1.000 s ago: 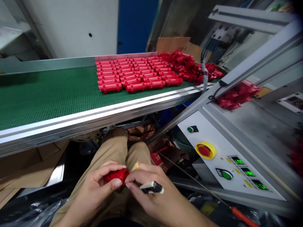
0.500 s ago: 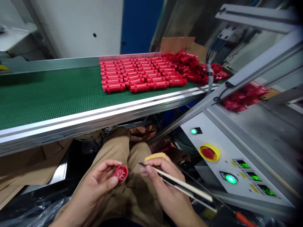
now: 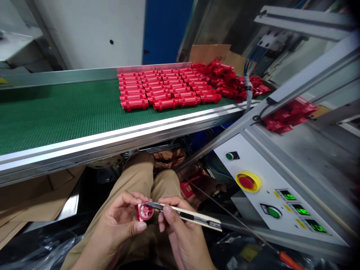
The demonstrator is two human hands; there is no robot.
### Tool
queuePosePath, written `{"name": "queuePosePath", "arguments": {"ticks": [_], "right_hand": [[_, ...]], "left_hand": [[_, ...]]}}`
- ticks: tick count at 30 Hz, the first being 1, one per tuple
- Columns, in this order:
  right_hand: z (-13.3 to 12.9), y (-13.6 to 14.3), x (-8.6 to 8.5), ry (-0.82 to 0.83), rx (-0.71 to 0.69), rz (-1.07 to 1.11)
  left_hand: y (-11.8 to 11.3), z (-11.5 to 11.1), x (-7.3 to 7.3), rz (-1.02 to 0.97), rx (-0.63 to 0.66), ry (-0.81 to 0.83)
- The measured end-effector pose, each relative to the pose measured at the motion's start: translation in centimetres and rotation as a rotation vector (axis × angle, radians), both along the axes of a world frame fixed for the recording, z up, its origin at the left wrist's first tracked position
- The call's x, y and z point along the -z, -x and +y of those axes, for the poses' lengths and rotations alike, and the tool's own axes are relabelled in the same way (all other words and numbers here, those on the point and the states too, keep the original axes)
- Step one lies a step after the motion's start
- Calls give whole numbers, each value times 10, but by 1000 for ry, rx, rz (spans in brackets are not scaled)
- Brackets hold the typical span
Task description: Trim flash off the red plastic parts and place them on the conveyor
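Between the thumb and fingers of my left hand (image 3: 119, 217) is a red plastic tube-shaped part (image 3: 145, 211), its round open end turned up towards me. My right hand (image 3: 180, 225) grips a utility knife (image 3: 197, 218) with a pale handle. The knife's dark blade reaches left to the rim of the red part, at its upper right edge. Both hands are above my lap, in front of the conveyor.
Rows of similar red parts (image 3: 168, 88) lie on a green conveyor belt (image 3: 64, 108), with a loose heap (image 3: 225, 77) at its right. A control panel (image 3: 253, 202) with a red stop button (image 3: 246, 182) stands right. Cardboard (image 3: 36, 198) lies low left.
My right hand has moved left and turned the knife, bringing its blade to the red part's rim. My left hand has barely shifted. The panel's green button lights have gone dark.
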State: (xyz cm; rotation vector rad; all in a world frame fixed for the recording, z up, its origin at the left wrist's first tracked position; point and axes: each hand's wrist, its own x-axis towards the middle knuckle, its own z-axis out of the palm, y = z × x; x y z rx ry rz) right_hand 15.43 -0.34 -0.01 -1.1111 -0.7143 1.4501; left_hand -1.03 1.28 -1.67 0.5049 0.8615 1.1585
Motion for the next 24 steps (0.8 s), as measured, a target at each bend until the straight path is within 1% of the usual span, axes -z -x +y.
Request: {"name": "queuePosePath", "arguments": {"ticks": [6, 11, 13, 15, 18, 20, 22, 24], "right_hand": [[-4, 6, 10, 82, 38, 144], [-2, 5, 8, 125, -25, 226], [-1, 2, 6, 107, -51, 211], [0, -4, 4, 10, -92, 97], [1, -15, -3, -273, -112, -242], [2, -20, -9, -441, -116, -442], [4, -23, -14, -563, -140, -547], [5, -22, -17, -638, -186, -581]], "left_hand": [[-1, 0, -1, 5, -37, -14], [0, -1, -1, 5, -31, -17], [1, -2, 1, -1, -18, -14], [3, -3, 3, -8, 7, -6], [4, -3, 3, -29, 32, 18], [3, -3, 0, -36, 26, 38], [2, -3, -5, -35, 23, 51], [1, -2, -8, -31, 25, 56]]}}
